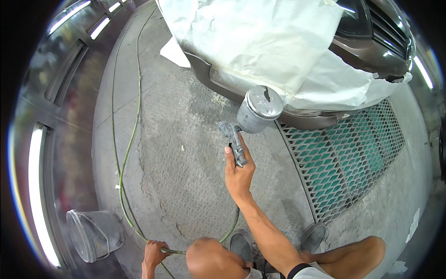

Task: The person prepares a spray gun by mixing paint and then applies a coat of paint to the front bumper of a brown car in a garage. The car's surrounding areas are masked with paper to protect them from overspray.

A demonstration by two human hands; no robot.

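My right hand (241, 176) is wrapped round the handle of a paint spray gun (235, 142), held out in front of me. A grey-stained cup (257, 122) with a lid tops the gun, beside the lower edge of a car body. Low on the left, my left hand (154, 254) closes on a green air hose (174, 252) beside my bent knee. Part of that hose passes behind the knee and comes out again below the right forearm. How it joins the gun is hidden by my hand and arm.
White masking sheet (265, 42) covers much of the brown car (355, 53) ahead. A metal floor grating (344, 162) over green material lies to the right. Hose loops run along the concrete floor (186, 181). A clear bucket (95, 235) stands by the left wall.
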